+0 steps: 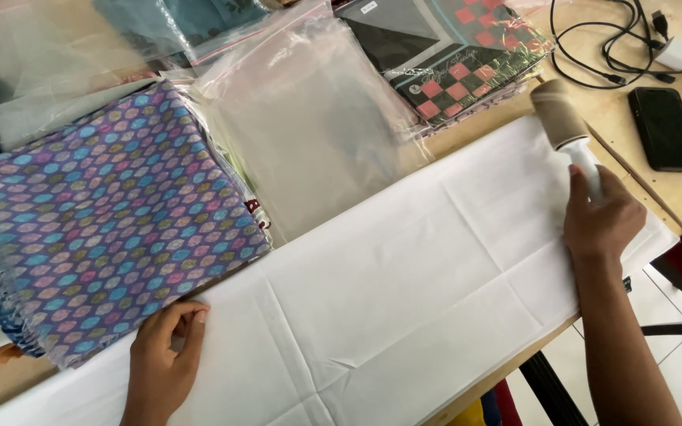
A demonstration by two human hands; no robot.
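Note:
A long white cloth (404,284) lies spread flat across the table, creased from folding. My right hand (600,217) grips the white handle of a lint roller (560,118), whose brownish roll rests on the cloth's far right end. My left hand (163,347) presses down on the cloth's near left part, fingers curled, right beside the edge of a folded purple patterned fabric (112,221).
Clear plastic bags (309,118) lie behind the cloth. A packaged black and red checked fabric (451,55) sits at the back. A black phone (665,126) and a white charger with black cables (633,39) lie at the right. The table edge (507,375) drops to a tiled floor.

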